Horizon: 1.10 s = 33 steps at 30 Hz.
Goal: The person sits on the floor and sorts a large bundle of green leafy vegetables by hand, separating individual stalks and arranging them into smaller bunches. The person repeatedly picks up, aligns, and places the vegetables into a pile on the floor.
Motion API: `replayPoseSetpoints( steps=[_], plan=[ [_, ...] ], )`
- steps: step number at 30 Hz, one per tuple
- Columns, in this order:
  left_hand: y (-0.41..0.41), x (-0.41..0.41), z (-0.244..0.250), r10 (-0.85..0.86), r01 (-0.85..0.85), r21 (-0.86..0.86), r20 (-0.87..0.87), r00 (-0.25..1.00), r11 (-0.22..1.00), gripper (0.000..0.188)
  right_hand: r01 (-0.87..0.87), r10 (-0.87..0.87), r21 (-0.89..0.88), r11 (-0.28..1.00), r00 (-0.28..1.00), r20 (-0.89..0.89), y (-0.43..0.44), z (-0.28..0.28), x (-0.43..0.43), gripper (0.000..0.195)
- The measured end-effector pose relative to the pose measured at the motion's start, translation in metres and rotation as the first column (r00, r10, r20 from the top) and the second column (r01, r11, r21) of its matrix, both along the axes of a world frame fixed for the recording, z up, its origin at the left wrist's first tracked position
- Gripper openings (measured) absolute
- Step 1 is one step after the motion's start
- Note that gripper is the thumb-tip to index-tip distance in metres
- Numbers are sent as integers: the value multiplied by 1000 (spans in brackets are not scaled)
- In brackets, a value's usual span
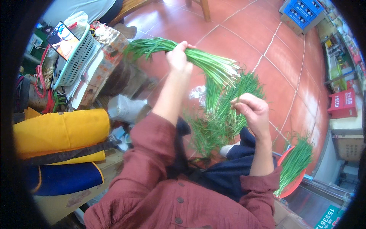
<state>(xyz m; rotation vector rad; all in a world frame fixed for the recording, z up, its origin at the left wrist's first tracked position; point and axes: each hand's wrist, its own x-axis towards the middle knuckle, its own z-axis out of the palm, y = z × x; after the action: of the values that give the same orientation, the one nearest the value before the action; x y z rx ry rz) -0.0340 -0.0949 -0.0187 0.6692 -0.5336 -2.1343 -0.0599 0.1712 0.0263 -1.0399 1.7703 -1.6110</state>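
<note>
My left hand (178, 55) is closed around a thick bunch of garlic chives (213, 61). Its pale stem ends fan out to the right and the green leaves droop to the left. Over the floor pile, my right hand (251, 110) has thumb and forefinger pinched together, with what looks like a thin green leaf bit (238, 99) between them. Below both hands, more chives (240, 91) lie on the tiles, partly hidden by the right hand. Loose leaf scraps (210, 131) are strewn between my feet. At my right, a red plastic basin (294, 186) holds another chive bundle (297, 160).
To the left stand a light-blue plastic basket (75, 61) with a lit screen (63, 40), a rolled yellow cloth item (63, 131) and a white plastic bag (125, 108). Blue bottle crates (304, 13), a red box (342, 103) and shelves line the right. A seated person's clothing (85, 8) shows top left.
</note>
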Motion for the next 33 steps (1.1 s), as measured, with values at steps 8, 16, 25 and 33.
replayPoseSetpoints(
  steps=[8, 16, 25, 33],
  plan=[
    [43, -8, 9, -121, 124, -34, 71, 990, 992, 5, 276, -273, -177, 945, 366, -890, -34, -1, -6, 35],
    [54, -9, 6, -192, 195, -38, 80, 978, 980, 6, 252, -305, -229, 940, 322, -896, -44, -16, -20, 27],
    [48, -5, 3, -302, 302, -11, 20, 953, 953, 7, 148, -386, -356, 923, 380, -841, -43, -20, -17, 26],
    [20, -3, -1, -331, 331, 15, -1, 944, 944, 7, 121, -319, -353, 928, 750, -580, -20, -3, -7, 23]
  ],
)
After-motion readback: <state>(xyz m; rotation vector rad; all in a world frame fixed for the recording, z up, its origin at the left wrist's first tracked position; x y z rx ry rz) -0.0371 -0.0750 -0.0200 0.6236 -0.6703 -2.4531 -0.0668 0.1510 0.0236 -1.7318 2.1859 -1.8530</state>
